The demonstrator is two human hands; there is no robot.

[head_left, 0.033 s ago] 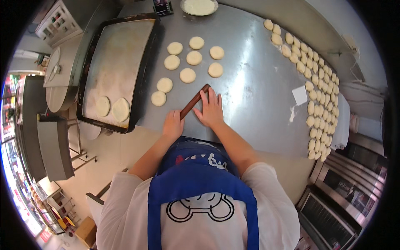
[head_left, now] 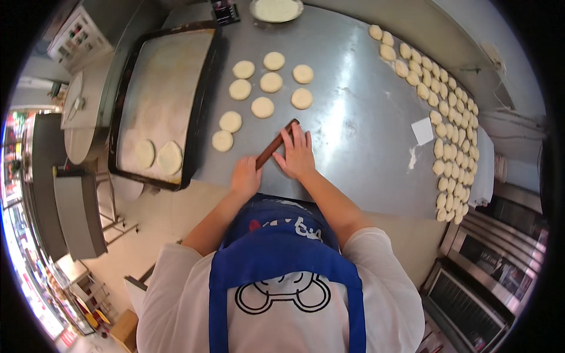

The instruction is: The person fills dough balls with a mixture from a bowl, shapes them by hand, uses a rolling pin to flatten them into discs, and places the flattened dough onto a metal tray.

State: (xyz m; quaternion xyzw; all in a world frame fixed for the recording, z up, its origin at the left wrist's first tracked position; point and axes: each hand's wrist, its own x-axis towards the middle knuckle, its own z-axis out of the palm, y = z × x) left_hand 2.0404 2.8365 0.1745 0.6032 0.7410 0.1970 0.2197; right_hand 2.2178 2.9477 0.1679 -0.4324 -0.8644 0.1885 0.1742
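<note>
My left hand (head_left: pixel 247 175) is closed on the lower end of a dark wooden rolling pin (head_left: pixel 271 148), which lies diagonally over the steel table (head_left: pixel 359 170). My right hand (head_left: pixel 297 153) rests on the pin's upper part, fingers bent over it; whatever lies under the pin and palms is hidden. Above and left of the pin are several flat, round dough discs (head_left: pixel 262 107). At the left stands a large black-rimmed baking tray (head_left: pixel 156 88) with two wider discs (head_left: pixel 170 158) at its near end.
Rows of small dough pieces (head_left: pixel 447 153) line the right side of the table, beside a white square scraper or card (head_left: pixel 422 131). A bowl of pale flour (head_left: pixel 276 9) stands at the far edge. Metal counters (head_left: pixel 82 215) are at left, steel equipment (head_left: pixel 471 300) at lower right.
Almost nothing differs; the view has shifted very slightly, with both hands staying on the rolling pin.
</note>
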